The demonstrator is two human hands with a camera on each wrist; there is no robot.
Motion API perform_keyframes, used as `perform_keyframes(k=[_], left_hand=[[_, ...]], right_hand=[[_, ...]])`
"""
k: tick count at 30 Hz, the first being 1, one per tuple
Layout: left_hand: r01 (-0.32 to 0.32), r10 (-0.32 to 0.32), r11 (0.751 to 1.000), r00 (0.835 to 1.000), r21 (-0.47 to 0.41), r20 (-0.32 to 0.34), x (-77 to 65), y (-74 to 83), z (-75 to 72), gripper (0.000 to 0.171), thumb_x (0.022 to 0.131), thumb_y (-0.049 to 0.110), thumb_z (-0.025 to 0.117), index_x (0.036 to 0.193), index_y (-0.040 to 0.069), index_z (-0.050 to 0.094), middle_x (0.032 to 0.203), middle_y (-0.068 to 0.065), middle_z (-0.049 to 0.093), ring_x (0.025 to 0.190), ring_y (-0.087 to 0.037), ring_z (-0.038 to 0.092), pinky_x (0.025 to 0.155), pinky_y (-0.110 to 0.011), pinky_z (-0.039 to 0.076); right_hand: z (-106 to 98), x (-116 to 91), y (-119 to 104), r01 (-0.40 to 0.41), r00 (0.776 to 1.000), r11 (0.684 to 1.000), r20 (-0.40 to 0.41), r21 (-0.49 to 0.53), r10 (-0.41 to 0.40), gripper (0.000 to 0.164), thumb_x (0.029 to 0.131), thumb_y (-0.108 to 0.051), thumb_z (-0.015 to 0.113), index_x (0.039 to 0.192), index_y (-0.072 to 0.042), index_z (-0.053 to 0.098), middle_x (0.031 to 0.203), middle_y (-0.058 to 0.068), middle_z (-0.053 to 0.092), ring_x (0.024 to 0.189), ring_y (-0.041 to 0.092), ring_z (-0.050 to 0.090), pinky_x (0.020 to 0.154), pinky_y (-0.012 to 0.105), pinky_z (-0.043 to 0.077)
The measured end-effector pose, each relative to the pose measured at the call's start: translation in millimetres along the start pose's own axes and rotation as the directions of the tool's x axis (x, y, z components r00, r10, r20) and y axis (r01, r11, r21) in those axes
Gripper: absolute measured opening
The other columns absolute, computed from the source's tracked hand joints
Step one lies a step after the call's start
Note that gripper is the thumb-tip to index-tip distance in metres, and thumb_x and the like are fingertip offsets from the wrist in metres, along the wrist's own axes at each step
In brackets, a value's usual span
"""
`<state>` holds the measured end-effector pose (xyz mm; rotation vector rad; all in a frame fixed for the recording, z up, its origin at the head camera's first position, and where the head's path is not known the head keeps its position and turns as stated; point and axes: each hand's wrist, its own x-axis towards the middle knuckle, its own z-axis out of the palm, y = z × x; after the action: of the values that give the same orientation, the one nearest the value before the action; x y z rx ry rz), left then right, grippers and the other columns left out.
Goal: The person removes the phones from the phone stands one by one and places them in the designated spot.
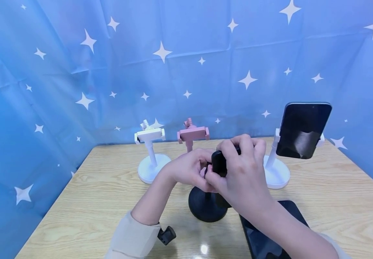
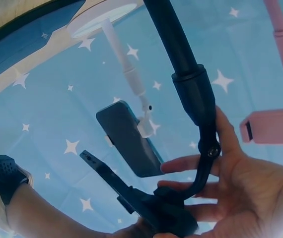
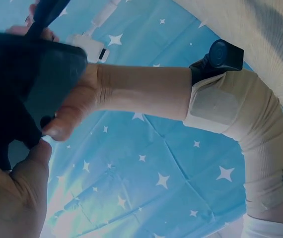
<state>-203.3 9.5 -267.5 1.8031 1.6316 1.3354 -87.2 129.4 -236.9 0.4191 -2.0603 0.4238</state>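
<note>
A black phone stand rises from its round base on the table in front of me. My left hand holds the stand's head, its fingers behind the joint and clamp in the left wrist view. From the right, my right hand grips a black phone by its edges, right at the clamp. In the left wrist view this phone shows as a thin slanted edge, and in the right wrist view its dark face covers much of the clamp. Both thumbs are close together at the phone's near side.
Behind the hands stand a white phone stand and a pink one. At right, another white stand carries an upright phone. A dark tablet lies flat under my right forearm. A blue starry curtain hangs behind the table.
</note>
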Motion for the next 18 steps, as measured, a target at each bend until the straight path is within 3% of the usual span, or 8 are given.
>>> perform_keyframes(k=[8, 18], left_hand=[[-0.011, 0.011, 1.0, 1.0, -0.008, 0.001, 1.2, -2.0, 0.8, 0.028, 0.068, -0.005, 0.07, 0.094, -0.004, 0.06, 0.088, -0.012, 0.057, 0.08, -0.012, 0.051, 0.072, -0.029, 0.049], [0.013, -0.014, 0.999, 1.0, 0.03, 0.022, 2.1, 0.6, 0.5, 0.037, 0.066, 0.001, 0.078, 0.098, -0.002, 0.061, 0.095, -0.011, 0.059, 0.091, -0.012, 0.051, 0.08, -0.029, 0.048]], right_hand=[[-4.1, -2.9, 3.2, 0.027, 1.0, 0.998, 0.002, 0.056, -0.027, 0.031, 0.058, -0.004, 0.075, 0.081, -0.001, 0.055, 0.085, 0.018, 0.048, 0.084, 0.032, 0.041, 0.071, 0.048, 0.025], [-4.3, -7.3, 7.5, 0.107, 0.994, 0.986, -0.052, 0.129, -0.101, 0.025, 0.062, -0.01, 0.069, 0.081, -0.002, 0.055, 0.085, 0.016, 0.049, 0.082, 0.03, 0.045, 0.069, 0.047, 0.024]])
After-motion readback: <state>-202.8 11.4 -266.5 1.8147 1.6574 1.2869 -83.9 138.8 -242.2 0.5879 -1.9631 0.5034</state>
